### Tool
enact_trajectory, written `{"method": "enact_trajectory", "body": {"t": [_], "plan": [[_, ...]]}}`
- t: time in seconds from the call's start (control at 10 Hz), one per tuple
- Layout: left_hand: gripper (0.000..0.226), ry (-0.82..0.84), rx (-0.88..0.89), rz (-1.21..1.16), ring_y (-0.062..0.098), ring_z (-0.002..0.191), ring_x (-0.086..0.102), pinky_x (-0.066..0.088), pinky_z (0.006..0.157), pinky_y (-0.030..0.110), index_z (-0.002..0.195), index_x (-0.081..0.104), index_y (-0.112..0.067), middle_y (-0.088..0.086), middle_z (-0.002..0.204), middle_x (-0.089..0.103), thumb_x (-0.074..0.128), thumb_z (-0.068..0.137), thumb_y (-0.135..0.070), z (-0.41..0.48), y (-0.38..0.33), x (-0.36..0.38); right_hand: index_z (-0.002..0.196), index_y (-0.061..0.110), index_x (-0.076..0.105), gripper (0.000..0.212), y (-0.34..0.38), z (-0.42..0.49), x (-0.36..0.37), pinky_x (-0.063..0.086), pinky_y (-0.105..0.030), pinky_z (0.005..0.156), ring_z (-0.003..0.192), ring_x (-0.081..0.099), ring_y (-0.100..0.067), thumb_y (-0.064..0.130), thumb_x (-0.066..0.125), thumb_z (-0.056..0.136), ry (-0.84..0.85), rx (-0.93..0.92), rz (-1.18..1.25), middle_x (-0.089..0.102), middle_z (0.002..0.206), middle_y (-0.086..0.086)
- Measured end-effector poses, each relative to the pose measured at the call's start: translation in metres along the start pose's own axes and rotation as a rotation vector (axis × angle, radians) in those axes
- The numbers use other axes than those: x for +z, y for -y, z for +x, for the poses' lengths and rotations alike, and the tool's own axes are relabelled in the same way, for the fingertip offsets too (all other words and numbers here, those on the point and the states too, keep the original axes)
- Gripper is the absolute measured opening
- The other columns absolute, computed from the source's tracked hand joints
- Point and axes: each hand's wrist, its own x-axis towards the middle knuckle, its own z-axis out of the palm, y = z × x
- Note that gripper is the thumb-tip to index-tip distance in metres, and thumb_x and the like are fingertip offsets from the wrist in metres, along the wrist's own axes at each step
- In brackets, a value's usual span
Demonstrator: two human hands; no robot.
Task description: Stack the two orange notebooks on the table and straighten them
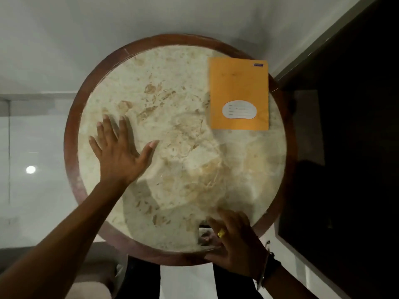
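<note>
An orange notebook [239,91] with a white oval label lies flat at the far right of the round marble table [177,169], its top right corner over the wooden rim. Only one orange cover shows; I cannot tell whether a second one lies under it. My left hand [117,151] rests flat on the marble at the left, fingers spread, holding nothing. My right hand [236,240], with a yellow ring and dark wrist bands, lies at the near right edge of the table, fingers spread, blurred. Both hands are well apart from the notebook.
The table has a dark wooden rim [71,160]. A dark cabinet or door [345,126] stands close on the right. Pale floor [32,147] lies to the left, and a white paper or cloth [185,281] shows below the near rim.
</note>
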Motion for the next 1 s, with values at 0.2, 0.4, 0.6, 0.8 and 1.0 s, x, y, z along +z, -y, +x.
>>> {"method": "enact_trajectory", "body": {"t": [0.2, 0.4, 0.6, 0.8, 1.0], "plan": [[0.103, -0.017, 0.083, 0.092, 0.036, 0.162, -0.013, -0.005, 0.128, 0.06, 0.169, -0.003, -0.025, 0.013, 0.176, -0.012, 0.029, 0.092, -0.086, 0.001, 0.019, 0.018, 0.117, 0.01, 0.06, 0.048, 0.014, 0.034, 0.002, 0.057, -0.046, 0.078, 0.1, 0.049, -0.026, 0.039, 0.065, 0.079, -0.116, 0.063, 0.015, 0.05, 0.114, -0.005], [0.106, -0.02, 0.103, 0.077, 0.038, 0.162, -0.01, 0.0, 0.128, 0.061, 0.169, 0.007, -0.02, 0.016, 0.176, -0.008, 0.027, 0.091, -0.088, 0.003, 0.023, 0.018, 0.087, 0.011, 0.061, 0.04, 0.037, 0.19, -0.049, 0.053, -0.034, 0.061, 0.078, 0.058, -0.026, 0.047, 0.073, 0.076, -0.504, 0.5, 0.229, 0.06, 0.098, -0.01], [0.106, -0.041, 0.088, 0.129, 0.044, 0.161, 0.003, 0.009, 0.126, 0.065, 0.167, 0.019, -0.016, 0.021, 0.175, 0.005, 0.031, 0.09, -0.088, 0.005, 0.021, 0.02, 0.113, 0.006, 0.063, 0.058, 0.015, 0.36, -0.093, 0.046, -0.038, 0.082, 0.103, 0.06, -0.034, 0.05, 0.071, 0.076, -0.689, 0.867, 0.233, 0.064, 0.113, -0.015], [0.107, -0.061, 0.101, 0.135, 0.042, 0.161, 0.004, 0.007, 0.126, 0.064, 0.167, 0.019, -0.017, 0.019, 0.175, 0.006, 0.034, 0.089, -0.089, 0.007, 0.024, 0.025, 0.124, 0.008, 0.057, 0.068, 0.003, 0.399, -0.087, 0.04, -0.049, 0.096, 0.12, 0.052, -0.035, 0.06, 0.062, 0.081, -0.558, 0.955, 0.116, 0.058, 0.128, -0.014], [0.108, -0.089, 0.107, 0.124, 0.043, 0.162, 0.0, -0.008, 0.126, 0.056, 0.168, 0.014, -0.017, 0.02, 0.176, 0.001, 0.033, 0.089, -0.087, 0.006, 0.027, 0.027, 0.135, 0.004, 0.049, 0.082, 0.027, 0.349, -0.103, 0.043, -0.05, 0.098, 0.125, 0.05, -0.037, 0.066, 0.058, 0.082, -0.691, 0.969, 0.261, 0.052, 0.137, -0.017]]}}
